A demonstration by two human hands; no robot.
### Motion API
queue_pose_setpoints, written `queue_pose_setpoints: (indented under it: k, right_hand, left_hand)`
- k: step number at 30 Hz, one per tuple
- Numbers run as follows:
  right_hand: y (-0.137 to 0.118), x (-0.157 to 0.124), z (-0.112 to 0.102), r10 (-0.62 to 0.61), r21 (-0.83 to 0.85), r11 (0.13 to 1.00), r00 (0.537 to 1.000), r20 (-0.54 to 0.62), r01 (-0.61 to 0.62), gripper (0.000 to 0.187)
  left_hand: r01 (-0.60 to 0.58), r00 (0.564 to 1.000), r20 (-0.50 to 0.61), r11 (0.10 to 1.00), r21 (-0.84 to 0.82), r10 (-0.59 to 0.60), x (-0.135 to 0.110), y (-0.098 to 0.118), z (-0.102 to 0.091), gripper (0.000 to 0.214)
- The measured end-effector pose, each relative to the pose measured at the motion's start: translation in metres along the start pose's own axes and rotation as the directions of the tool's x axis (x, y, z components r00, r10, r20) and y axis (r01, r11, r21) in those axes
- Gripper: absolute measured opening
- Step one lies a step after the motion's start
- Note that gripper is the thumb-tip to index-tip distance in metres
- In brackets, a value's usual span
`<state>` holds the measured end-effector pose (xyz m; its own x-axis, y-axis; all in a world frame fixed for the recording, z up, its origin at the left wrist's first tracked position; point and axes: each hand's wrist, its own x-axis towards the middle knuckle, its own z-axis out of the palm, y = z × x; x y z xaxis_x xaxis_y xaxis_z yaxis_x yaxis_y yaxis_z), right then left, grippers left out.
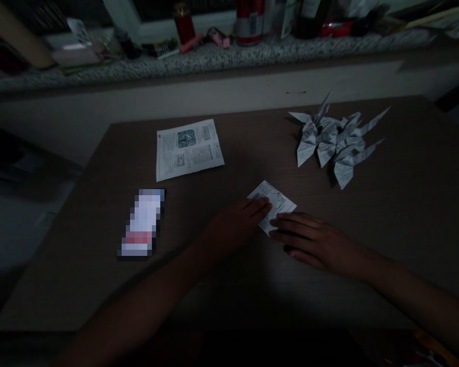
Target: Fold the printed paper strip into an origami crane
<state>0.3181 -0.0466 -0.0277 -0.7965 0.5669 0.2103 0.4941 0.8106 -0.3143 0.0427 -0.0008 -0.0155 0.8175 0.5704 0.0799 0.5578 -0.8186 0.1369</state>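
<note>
A small folded piece of printed paper (277, 200) lies on the dark wooden table (405, 214) near the middle. My left hand (239, 224) rests on the table with its fingertips pressing the paper's left edge. From the right, my right hand (317, 243) lies flat, fingers stretched out and touching the paper's lower edge. Neither hand lifts the paper. The room is dim.
A pile of several folded paper cranes (334, 140) sits at the back right. A flat printed sheet (188, 149) lies at the back left, a blurred-out phone-sized object (142, 223) nearer left. A cluttered stone ledge (229, 56) with cans and bottles runs behind.
</note>
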Motion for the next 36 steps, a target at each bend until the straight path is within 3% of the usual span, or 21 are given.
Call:
queue_pose_setpoints:
  k: [8,20,36]
  right_hand:
    - [-0.0011,0.0006,-0.0005,0.016,0.027,1.000,1.000,-0.007,-0.016,0.048]
    - [-0.0011,-0.0009,-0.0005,-0.007,-0.028,1.000,1.000,0.008,0.007,0.047]
    - [-0.0063,0.0014,0.0002,0.068,-0.017,0.998,0.998,-0.009,-0.068,0.051]
  left_hand:
    - [-0.005,1.000,0.017,1.000,0.000,0.005,0.0003,0.0010,-0.0015,0.046]
    - [0.054,0.996,-0.061,0.994,-0.096,-0.060,0.0078,0.0052,-0.0034,0.037]
    - [0.043,0.998,-0.052,0.999,-0.025,-0.044,0.0074,0.0051,-0.0028,0.040]
